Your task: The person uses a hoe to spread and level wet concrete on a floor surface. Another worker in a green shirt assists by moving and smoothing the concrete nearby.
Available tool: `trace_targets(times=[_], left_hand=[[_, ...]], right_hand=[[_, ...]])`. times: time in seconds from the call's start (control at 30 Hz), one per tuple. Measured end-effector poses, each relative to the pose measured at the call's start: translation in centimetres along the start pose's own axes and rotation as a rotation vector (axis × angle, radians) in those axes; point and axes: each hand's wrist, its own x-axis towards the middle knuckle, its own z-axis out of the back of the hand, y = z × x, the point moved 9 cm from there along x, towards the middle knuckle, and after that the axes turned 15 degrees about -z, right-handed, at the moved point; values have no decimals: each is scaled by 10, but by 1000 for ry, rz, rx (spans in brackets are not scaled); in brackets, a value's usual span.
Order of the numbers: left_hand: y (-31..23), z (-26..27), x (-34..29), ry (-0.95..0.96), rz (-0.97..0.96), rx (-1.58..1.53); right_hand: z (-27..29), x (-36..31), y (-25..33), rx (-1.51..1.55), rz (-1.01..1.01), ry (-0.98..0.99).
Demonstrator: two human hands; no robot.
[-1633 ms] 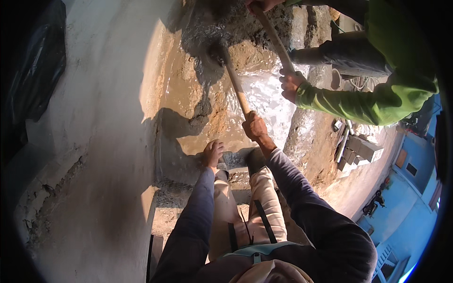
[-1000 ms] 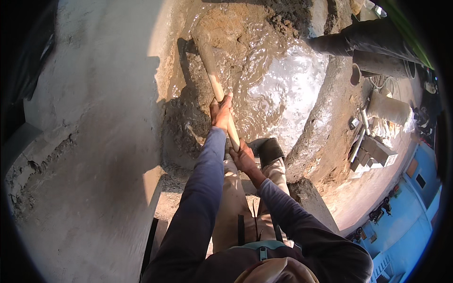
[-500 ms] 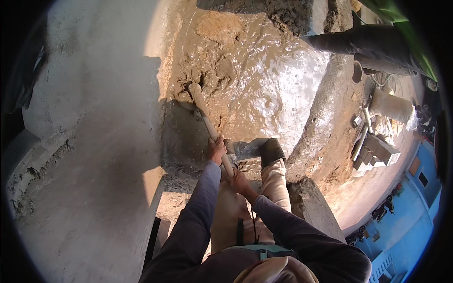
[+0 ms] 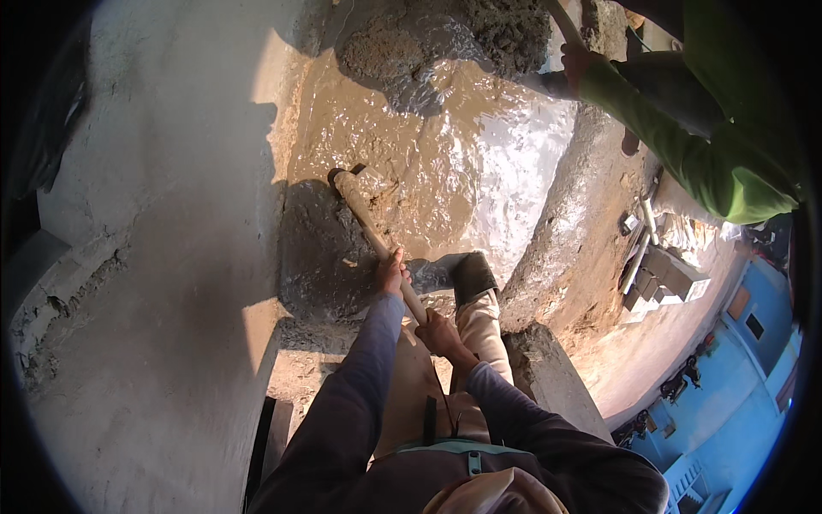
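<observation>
Both my hands are wrapped round the pale wooden handle of a hoe (image 4: 364, 217). My left hand (image 4: 392, 273) grips it about midway, and my right hand (image 4: 441, 334) is closed near its end, close to my legs. The hoe's far end rests at the wet brown mud (image 4: 411, 171); only a dark bit of its metal head shows, and the blade is hidden. One black rubber boot (image 4: 474, 276) of mine stands at the near edge of the mud.
At the upper right a co-worker's green sleeve (image 4: 642, 120) reaches in, the hand (image 4: 577, 64) on another wooden handle (image 4: 563, 21). A concrete slab (image 4: 188, 214) lies left. Grey blocks (image 4: 672, 272) and a blue wall (image 4: 728, 377) are on the right.
The co-worker has leaned in, bringing a green sleeve, a hand and a wooden handle into view. My grip on the hoe is unchanged, while its metal head shows less and a shadow covers the far mud.
</observation>
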Motion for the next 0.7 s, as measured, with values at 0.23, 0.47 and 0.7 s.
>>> trace_targets(times=[0.23,0.47,0.7], left_hand=[[51,8,-107,-60,51,74],[-154,-119,-90,307,-334,-17],[-159,-66,-75,374,-592,182]], right_hand=[[-15,-82,-77,87,-8,-13],[82,-22,59,148,266,-287],[299,119,280,418,545,-429]])
